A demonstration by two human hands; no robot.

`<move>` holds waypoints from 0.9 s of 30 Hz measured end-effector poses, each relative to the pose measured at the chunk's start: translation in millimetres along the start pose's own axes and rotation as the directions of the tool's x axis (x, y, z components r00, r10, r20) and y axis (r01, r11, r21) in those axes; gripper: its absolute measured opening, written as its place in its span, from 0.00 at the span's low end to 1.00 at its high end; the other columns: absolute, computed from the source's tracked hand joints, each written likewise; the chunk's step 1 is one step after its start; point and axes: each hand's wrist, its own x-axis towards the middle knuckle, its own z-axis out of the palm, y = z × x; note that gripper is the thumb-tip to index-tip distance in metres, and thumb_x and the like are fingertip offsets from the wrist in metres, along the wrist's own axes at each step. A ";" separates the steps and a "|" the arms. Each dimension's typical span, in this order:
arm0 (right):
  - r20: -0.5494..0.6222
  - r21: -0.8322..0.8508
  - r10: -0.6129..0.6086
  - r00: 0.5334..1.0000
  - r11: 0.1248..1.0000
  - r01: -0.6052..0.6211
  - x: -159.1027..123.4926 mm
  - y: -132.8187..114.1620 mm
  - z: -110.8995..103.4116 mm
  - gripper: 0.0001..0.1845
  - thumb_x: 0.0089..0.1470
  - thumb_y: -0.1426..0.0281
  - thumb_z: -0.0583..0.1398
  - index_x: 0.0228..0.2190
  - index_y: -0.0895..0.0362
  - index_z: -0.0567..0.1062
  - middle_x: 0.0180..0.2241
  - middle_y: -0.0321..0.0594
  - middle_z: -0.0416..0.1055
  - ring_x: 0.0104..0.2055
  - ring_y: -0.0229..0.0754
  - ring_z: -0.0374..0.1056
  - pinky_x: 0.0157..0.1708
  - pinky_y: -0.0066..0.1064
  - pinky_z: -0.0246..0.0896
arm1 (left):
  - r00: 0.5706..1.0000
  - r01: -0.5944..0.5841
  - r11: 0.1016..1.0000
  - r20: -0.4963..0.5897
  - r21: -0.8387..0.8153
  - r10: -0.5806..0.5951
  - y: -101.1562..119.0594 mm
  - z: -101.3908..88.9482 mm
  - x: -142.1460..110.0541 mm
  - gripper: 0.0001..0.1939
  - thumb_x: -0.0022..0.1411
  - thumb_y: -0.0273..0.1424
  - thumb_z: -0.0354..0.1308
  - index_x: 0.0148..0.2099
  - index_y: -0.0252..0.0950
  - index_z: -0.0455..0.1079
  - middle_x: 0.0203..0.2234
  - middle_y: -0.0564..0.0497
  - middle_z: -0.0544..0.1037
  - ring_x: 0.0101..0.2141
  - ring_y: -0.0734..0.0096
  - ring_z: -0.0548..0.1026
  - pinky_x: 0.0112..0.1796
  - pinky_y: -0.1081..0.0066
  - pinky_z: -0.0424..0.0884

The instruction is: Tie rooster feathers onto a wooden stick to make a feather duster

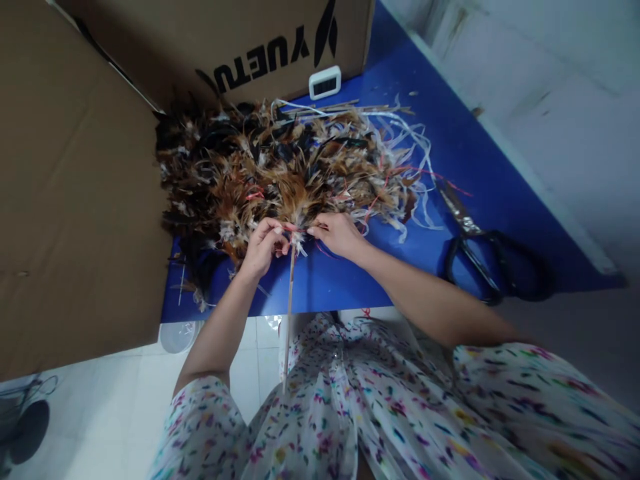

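A thin wooden stick [289, 313] runs from my lap up to a bundle of brown feathers at the near edge of the blue table [350, 280]. My left hand [263, 245] is closed, pinching the feathers against the stick's top end. My right hand [336, 233] is closed too, its fingertips pinching a red string [300, 228] at the same spot. Both hands almost touch. Behind them lies a large heap of brown, black and white feathers [270, 167] mixed with white plastic strips and red threads.
Big black-handled scissors [475, 247] lie on the table to the right. A printed cardboard box [240, 47] stands at the back, and a cardboard sheet [75, 187] walls off the left. A small white device [325, 83] leans against the box. White floor tiles show below.
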 end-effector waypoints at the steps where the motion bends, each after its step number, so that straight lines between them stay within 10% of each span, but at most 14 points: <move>1: 0.005 -0.002 -0.002 1.000 1.000 0.002 0.0 -0.2 0.0 0.07 0.54 0.70 0.61 0.30 0.58 0.79 0.30 0.40 0.77 0.31 0.38 0.68 0.33 0.29 0.54 | 1.000 0.008 1.000 0.011 -0.020 -0.008 -1.0 1.8 1.4 0.12 0.60 0.39 0.56 0.36 0.38 0.58 0.35 0.51 0.78 0.18 0.82 0.68 0.16 0.79 0.55; 27: 0.113 -0.042 -0.068 0.991 0.996 0.073 -8.3 -6.1 -9.9 0.09 0.58 0.74 0.56 0.33 0.58 0.77 0.36 0.43 0.77 0.40 0.44 0.71 0.40 0.32 0.58 | 0.965 -0.186 0.759 -0.031 0.624 0.262 -21.9 9.5 2.7 0.07 0.67 0.34 0.48 0.36 0.38 0.62 0.24 0.55 0.70 0.27 0.75 0.70 0.32 0.74 0.65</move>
